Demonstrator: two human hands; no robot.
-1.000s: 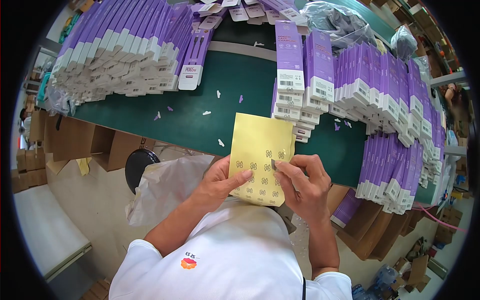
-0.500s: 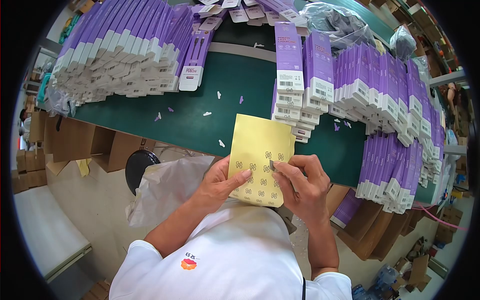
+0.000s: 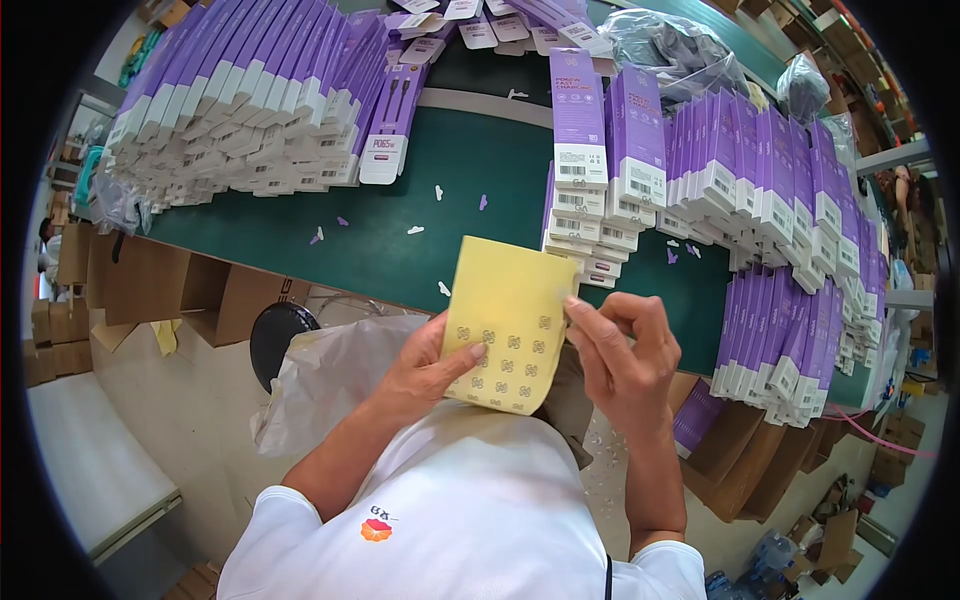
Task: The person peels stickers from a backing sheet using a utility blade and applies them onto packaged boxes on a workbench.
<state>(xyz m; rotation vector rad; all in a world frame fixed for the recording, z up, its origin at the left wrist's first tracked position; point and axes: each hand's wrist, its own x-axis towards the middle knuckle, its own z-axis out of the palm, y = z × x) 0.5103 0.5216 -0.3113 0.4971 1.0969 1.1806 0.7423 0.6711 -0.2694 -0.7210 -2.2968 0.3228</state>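
Observation:
My left hand (image 3: 425, 365) grips a yellow sticker sheet (image 3: 505, 280) by its left edge, thumb on the front. Rows of small stickers printed with dark letters cover the lower part of the sheet; its upper part is bare yellow. At the sheet's right edge, my right hand (image 3: 625, 350) has thumb and forefinger pinched together on a small, blurred sticker. Beyond the sheet stands a stack of purple and white cable boxes (image 3: 580, 110), several with dark letter marks on their white ends.
More purple boxes (image 3: 230, 90) are piled at the left of the green table (image 3: 400, 215), others (image 3: 770, 180) at the right. Small white and purple scraps (image 3: 415, 230) lie between them. Below are a black stool (image 3: 280, 330) and open cartons (image 3: 740, 450).
My right hand has moved right and slightly up, from among the stickers to the sheet's edge, with a sticker pinched. The sheet and my left hand have shifted slightly left.

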